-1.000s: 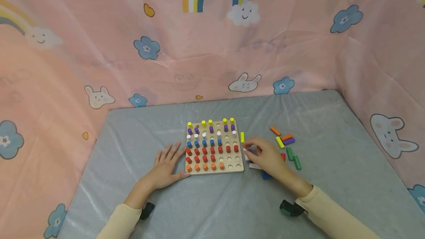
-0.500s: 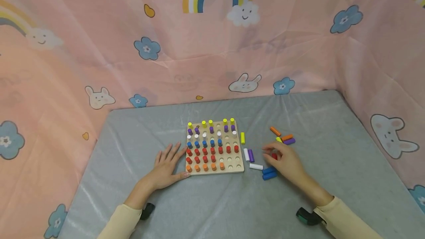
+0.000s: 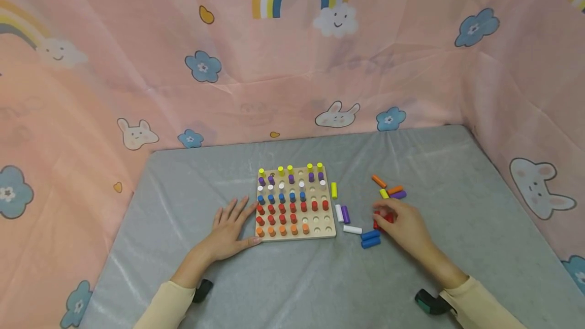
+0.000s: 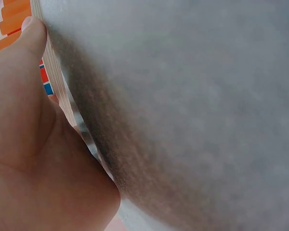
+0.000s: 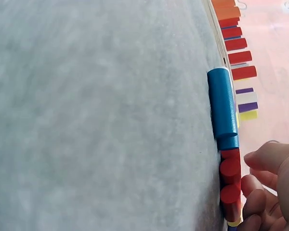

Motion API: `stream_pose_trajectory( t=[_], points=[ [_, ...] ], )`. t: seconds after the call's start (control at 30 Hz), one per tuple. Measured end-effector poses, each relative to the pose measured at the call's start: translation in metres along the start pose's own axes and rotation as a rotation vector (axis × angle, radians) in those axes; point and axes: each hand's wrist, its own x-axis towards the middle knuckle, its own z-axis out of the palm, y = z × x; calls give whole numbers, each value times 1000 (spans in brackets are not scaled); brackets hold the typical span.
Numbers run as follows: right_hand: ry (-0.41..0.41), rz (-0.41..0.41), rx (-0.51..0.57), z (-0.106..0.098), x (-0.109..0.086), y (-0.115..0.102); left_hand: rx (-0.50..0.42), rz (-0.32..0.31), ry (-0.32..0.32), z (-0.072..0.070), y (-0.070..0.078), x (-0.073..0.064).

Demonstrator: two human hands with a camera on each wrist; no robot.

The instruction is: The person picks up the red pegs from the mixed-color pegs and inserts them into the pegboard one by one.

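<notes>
My left hand (image 3: 230, 232) lies with fingers spread at the left side of a wooden peg board (image 3: 320, 238), its thumb touching the front left corner. In the left wrist view that thumb (image 4: 34, 36) meets the board's edge. Rows of yellow, purple, white, blue, red and orange pegs stand in the board; some holes show bare. My right hand (image 3: 404, 222) hovers over loose red pegs (image 3: 377, 221), fingers loosely bent. The right wrist view shows its thumb and fingertips beside the red pegs (image 5: 230, 195), with no peg visibly pinched.
Two blue pegs (image 3: 370, 239) lie left of the right hand. White pegs (image 3: 352, 229), a purple peg (image 3: 345, 214) and a yellow peg (image 3: 334, 190) lie near the board's right side. Orange pegs (image 3: 378, 181) and another purple peg (image 3: 398, 194) lie behind the hand on the grey cloth.
My right hand has moved right, from beside the white and purple pegs by the board to the red pegs, now covering the green ones. The left hand has stayed put.
</notes>
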Motion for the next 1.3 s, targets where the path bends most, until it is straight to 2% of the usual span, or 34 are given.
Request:
stream_pose_trajectory(
  t=[0.2, 0.33, 0.7, 1.1, 1.3],
  points=[
    [-2, 0, -48, -1, 1, -2, -4, 2, 1, -1, 0, 0],
    [-32, 2, -81, -1, 3, -3, -14, 6, -2, -2, 1, -1],
    [-194, 111, -157, 1, 11, -13, 2, 22, -4, -9, 7, -3],
    [-193, 108, -127, 4, 15, -16, -16, 11, -1, -3, 0, -1],
    [-154, 96, -99, 6, 19, -22, -14, 7, -6, -3, 1, -1]
  ],
)
